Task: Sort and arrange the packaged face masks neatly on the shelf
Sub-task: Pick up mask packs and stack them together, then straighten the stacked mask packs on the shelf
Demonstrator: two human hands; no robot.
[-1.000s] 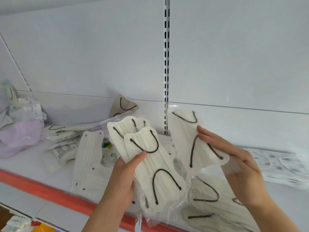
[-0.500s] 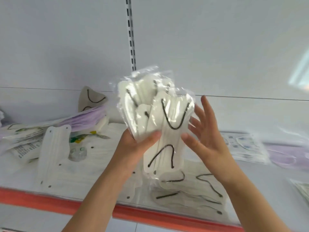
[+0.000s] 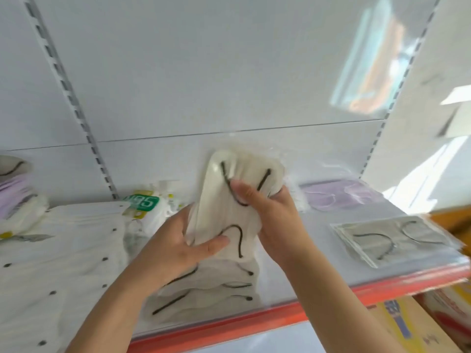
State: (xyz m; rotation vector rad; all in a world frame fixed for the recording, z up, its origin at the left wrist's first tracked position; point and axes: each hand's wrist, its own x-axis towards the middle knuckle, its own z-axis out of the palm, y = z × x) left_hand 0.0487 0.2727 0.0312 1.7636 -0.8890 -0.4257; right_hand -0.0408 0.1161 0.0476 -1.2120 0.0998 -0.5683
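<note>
Shelf (image 3: 331, 266): flat white board with an orange-red front strip, smooth white back panel and slotted metal uprights behind.
White masks, left (image 3: 58, 253): wide, soft, pleated sheets with small dark dots, lying flat in clear film.
Held bundle (image 3: 229, 205): cream-white packaged face masks with thin black ear loops, in crinkly clear plastic, stood upright over the shelf's middle, against more of the same lying flat (image 3: 211, 289).
Grey pack (image 3: 392, 238): flat rectangle in glossy film, dark loops, near the front edge at right.
Lilac pack (image 3: 339, 197): pale purple masks, flat at the back right.
Left hand (image 3: 178, 240): fingers curled round the bundle's lower left side, thumb pressed on its front.
Right hand (image 3: 270, 207): wrapped round the bundle's upper right edge, thumb across the front.
Green label (image 3: 145, 202): rounded tag on a white pack behind the left hand.
</note>
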